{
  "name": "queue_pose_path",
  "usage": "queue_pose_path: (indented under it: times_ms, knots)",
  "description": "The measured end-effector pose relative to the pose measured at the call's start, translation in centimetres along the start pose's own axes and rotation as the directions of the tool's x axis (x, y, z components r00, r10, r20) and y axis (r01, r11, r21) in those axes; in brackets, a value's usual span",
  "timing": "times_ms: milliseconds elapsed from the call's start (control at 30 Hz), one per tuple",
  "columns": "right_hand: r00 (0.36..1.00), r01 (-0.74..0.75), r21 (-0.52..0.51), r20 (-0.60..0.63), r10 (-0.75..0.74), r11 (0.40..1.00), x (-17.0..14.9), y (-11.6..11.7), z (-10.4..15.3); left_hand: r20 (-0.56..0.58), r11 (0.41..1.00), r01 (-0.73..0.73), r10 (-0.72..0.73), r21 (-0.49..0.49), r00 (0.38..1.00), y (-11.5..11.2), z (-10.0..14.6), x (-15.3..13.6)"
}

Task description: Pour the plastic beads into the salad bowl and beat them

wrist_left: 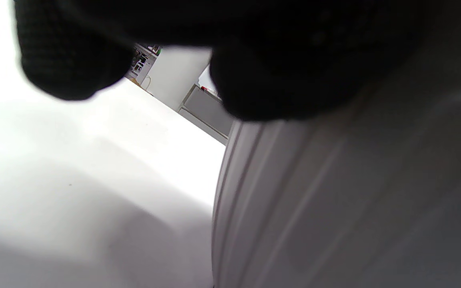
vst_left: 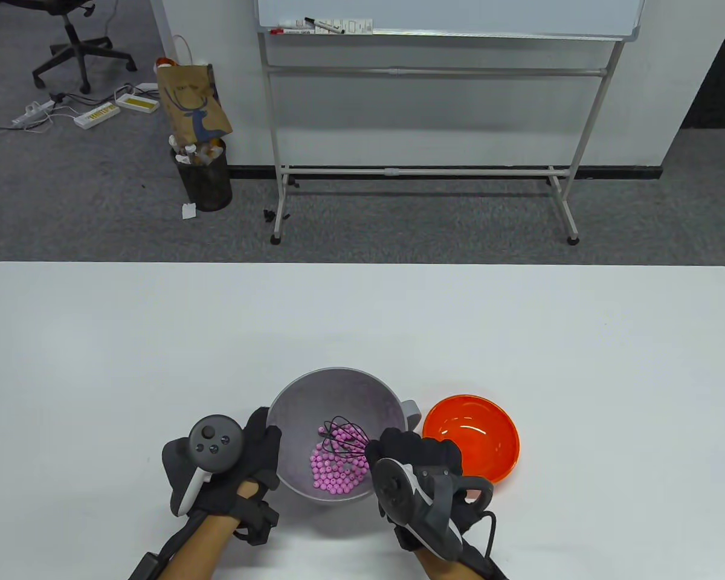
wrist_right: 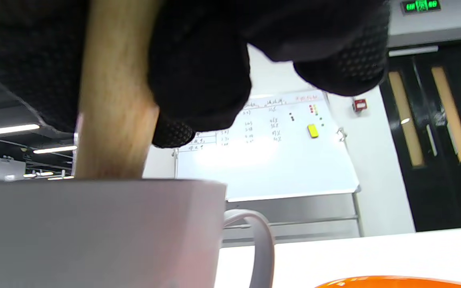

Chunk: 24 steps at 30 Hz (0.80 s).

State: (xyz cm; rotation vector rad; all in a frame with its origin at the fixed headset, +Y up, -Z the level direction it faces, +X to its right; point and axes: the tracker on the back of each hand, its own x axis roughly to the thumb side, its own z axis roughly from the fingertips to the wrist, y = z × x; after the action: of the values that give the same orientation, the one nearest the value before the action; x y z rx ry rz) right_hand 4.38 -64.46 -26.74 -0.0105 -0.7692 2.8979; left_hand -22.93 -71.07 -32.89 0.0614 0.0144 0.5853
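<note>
A grey salad bowl (vst_left: pixel 314 399) with a side handle stands near the table's front edge, with several pink plastic beads (vst_left: pixel 335 468) lying in its bottom. My left hand (vst_left: pixel 260 447) holds the bowl's left rim; in the left wrist view the bowl's ribbed outer wall (wrist_left: pixel 334 208) fills the right side under my fingers (wrist_left: pixel 278 80). My right hand (vst_left: pixel 414 453) grips the wooden handle (wrist_right: pixel 114 120) of a black wire whisk (vst_left: pixel 345 438), whose head sits among the beads. The right wrist view shows the handle going down behind the bowl's rim (wrist_right: pixel 94 184).
An empty orange bowl (vst_left: pixel 474 435) sits just right of the grey bowl, touching or nearly touching its handle (vst_left: pixel 412 411). The white table (vst_left: pixel 362 326) stretches far and wide behind both bowls. A whiteboard stand and a waste bin stand on the floor beyond.
</note>
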Motion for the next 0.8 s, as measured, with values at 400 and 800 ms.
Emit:
queue_pose_path:
  times_ms: [400,800]
  knots:
    - [0.999,0.036,0.151,0.023,-0.040,0.988,0.6,-2.3,0.0,-0.001,1.000,0.002,-0.002,0.000,1.000,0.0,0.0,0.0]
    - [0.987,0.159,0.118,-0.038,-0.156,0.980,-0.3,0.2,-0.2,-0.001,1.000,0.002,-0.002,0.002,1.000,0.0,0.0,0.0]
